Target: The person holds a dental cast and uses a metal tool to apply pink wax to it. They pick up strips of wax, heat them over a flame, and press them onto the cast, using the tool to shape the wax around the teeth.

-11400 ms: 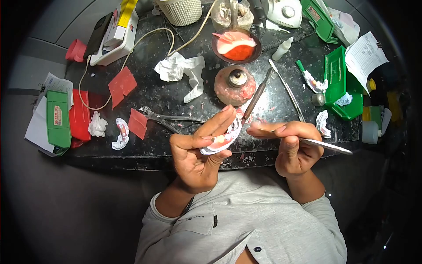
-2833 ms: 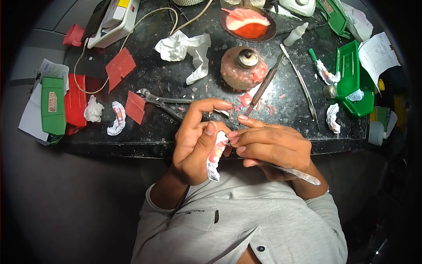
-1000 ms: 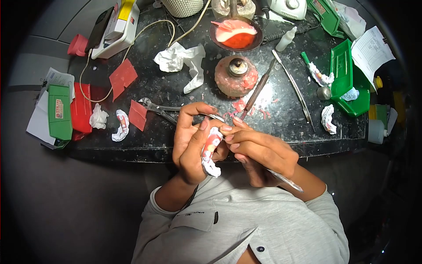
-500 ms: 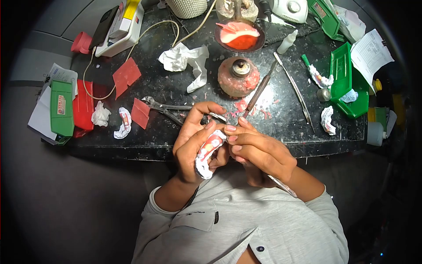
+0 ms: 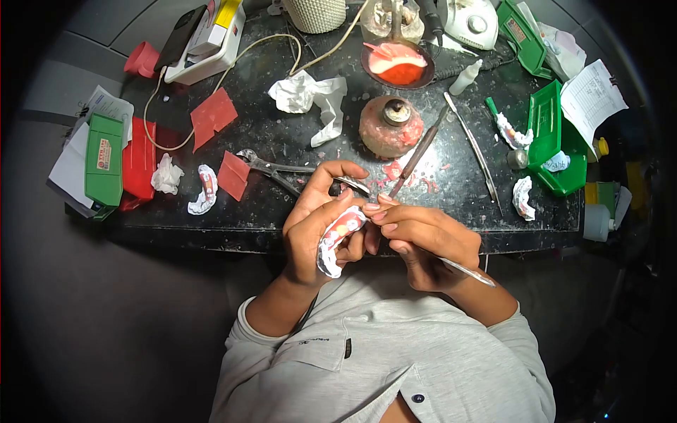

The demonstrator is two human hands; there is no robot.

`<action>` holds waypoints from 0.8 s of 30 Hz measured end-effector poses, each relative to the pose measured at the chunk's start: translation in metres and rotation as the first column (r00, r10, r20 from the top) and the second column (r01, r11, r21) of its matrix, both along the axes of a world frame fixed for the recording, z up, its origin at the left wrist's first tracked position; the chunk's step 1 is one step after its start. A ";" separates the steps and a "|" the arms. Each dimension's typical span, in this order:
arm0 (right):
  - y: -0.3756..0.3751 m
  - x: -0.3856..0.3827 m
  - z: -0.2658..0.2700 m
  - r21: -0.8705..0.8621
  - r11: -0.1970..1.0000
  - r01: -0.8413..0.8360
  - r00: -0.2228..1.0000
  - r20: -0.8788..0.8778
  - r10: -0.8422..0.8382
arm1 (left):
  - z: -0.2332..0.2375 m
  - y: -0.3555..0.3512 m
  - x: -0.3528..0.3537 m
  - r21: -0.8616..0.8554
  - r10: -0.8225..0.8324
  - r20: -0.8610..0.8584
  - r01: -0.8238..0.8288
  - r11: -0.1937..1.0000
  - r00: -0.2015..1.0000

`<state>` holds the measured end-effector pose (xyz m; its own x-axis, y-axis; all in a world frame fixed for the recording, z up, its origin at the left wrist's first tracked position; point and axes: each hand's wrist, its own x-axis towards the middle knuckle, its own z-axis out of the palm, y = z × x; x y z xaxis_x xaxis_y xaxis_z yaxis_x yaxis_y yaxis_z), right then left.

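A white plaster dental cast (image 5: 328, 252) with pink wax and a row of teeth rests in my left hand (image 5: 305, 236), whose thumb and fingers close round it. My right hand (image 5: 434, 243) pinches a slim metal dental instrument; its flat silvery end (image 5: 469, 271) sticks out below the palm toward the right wrist. The right fingertips are right at the upper end of the cast and hide the instrument's other end. Beyond them, a brown-handled tool (image 5: 417, 156) slants up past the round burner (image 5: 392, 127). Pliers (image 5: 282, 169) lie just beyond my left hand.
A pan of red and pink wax (image 5: 396, 65) stands behind the burner. Pink wax sheets (image 5: 213, 118), crumpled tissue (image 5: 328, 106) and another cast (image 5: 204, 190) are to the left. At right lie a long metal instrument (image 5: 472, 141), a small cast (image 5: 522, 197) and an open green box (image 5: 564, 158).
The view has shifted slightly, so the bench things sit farther right and higher. My right hand has turned a little, and its instrument's flat end has swung right and up.
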<state>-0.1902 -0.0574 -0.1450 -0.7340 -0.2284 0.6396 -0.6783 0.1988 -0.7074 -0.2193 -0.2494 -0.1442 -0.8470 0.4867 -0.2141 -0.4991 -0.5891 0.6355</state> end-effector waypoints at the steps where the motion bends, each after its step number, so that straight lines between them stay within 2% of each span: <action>1: 0.000 0.000 0.000 0.005 1.000 -0.001 1.000 0.006 0.001 | 0.000 0.001 0.000 -0.028 0.013 -0.003 -0.014 1.000 1.000; 4: -0.001 0.000 -0.002 0.000 1.000 0.006 1.000 0.002 -0.006 | -0.005 -0.001 0.000 -0.044 0.002 -0.046 -0.004 0.999 0.999; 17: -0.001 0.000 -0.001 -0.018 1.000 0.020 1.000 0.002 -0.020 | -0.005 0.003 0.002 -0.044 0.014 -0.019 -0.015 0.999 1.000; 19: -0.001 0.000 0.001 0.003 1.000 0.019 1.000 0.001 -0.019 | -0.003 0.011 0.005 -0.159 0.122 -0.003 -0.121 0.980 0.993; 20: -0.001 0.000 0.000 0.004 1.000 0.021 1.000 0.000 -0.021 | -0.007 0.006 0.003 -0.158 0.120 -0.004 -0.119 0.980 0.993; 22: 0.000 -0.001 -0.003 -0.015 1.000 -0.016 1.000 0.000 0.016 | -0.019 -0.009 -0.001 -0.011 -0.088 -0.106 0.087 0.996 0.990; 24: -0.001 -0.003 -0.003 -0.011 1.000 0.016 0.999 -0.037 -0.017 | -0.011 -0.006 -0.002 0.024 -0.089 -0.055 0.090 0.996 0.995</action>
<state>-0.1928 -0.0579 -0.1481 -0.7135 -0.2092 0.6687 -0.7006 0.2025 -0.6842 -0.2210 -0.2551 -0.1553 -0.8098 0.5658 -0.1552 -0.5157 -0.5604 0.6481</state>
